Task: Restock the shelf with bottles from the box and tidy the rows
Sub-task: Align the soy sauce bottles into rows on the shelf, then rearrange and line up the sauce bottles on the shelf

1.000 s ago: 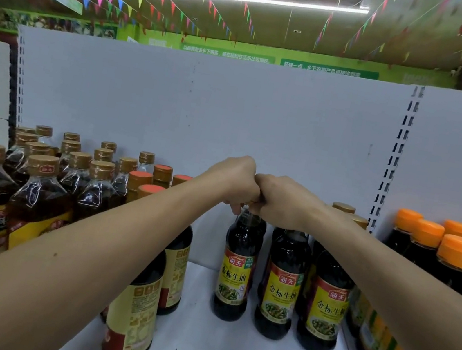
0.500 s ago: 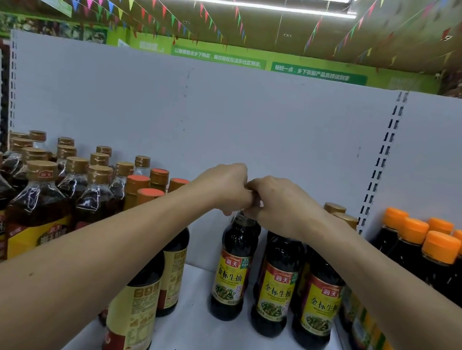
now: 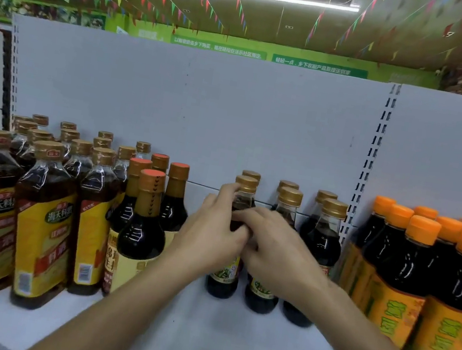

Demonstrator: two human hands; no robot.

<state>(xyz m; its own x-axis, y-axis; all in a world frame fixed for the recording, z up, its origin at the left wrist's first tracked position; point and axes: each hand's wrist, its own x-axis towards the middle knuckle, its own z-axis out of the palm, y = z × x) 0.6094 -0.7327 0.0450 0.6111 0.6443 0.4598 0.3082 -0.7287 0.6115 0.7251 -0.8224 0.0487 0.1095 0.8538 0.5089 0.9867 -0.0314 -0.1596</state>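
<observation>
Checking room first: what hems your hands in around the soy bottle (image 3: 222, 285)?

Left of it, red-topped bottles (image 3: 144, 221) stand near, with a strip of bare shelf (image 3: 196, 340) between. Right of it, two more gold-capped bottles (image 3: 262, 299) stand just beside it, and orange-capped bottles (image 3: 398, 279) crowd beyond those. Behind it sits another of its kind, then the back panel (image 3: 204, 109). In front of it the shelf lies open all the way to you.

And compared with half a second ago?

Then your fists sat knuckle to knuckle on top of the caps, hiding them. Now both hands are lower, and the gold caps show.

How do your fingers sit?

Your left hand (image 3: 211, 232) curls its fingers round the bottle's neck, just under the cap. Your right hand (image 3: 278, 250) lays its fingers across the bottle's shoulder, touching the left hand; whether they close behind it, you cannot tell.

Which way does the bottle point?

It stands upright on the shelf, long axis vertical, cap up, label toward you.
</observation>
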